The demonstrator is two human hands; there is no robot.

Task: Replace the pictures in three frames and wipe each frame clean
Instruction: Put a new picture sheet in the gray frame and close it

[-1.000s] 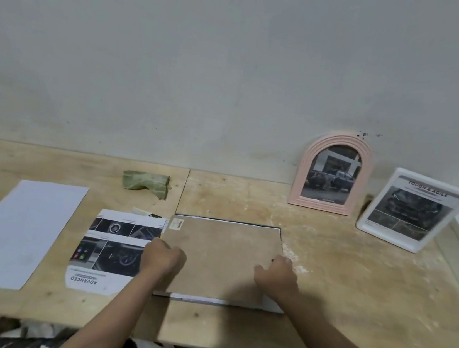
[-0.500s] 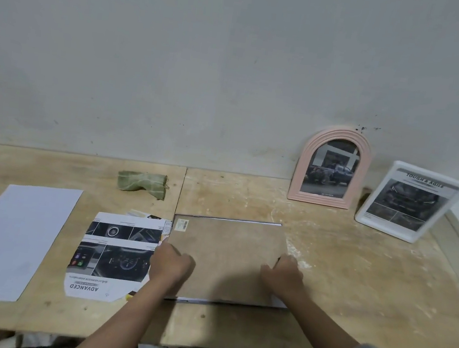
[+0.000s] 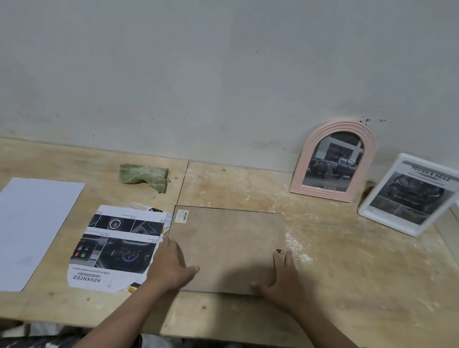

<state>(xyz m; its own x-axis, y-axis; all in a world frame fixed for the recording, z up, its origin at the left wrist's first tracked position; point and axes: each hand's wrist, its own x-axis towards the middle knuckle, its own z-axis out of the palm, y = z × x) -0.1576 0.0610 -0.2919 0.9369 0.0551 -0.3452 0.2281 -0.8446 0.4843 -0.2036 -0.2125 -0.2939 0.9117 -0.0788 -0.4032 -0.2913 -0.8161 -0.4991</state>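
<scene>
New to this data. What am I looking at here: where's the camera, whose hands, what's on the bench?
There is no robot: a person works with bare hands, and the single wide-angle camera sits on their head, looking down at a plywood bench against a wall.

The left hand and right hand press flat on the brown backing board of a picture frame lying face down. Neither grips anything.

Left of it lie a printed car brochure page and a blank white sheet. A green cloth sits behind them. At the wall stand a pink arched frame and a white rectangular frame, both holding car pictures.
</scene>
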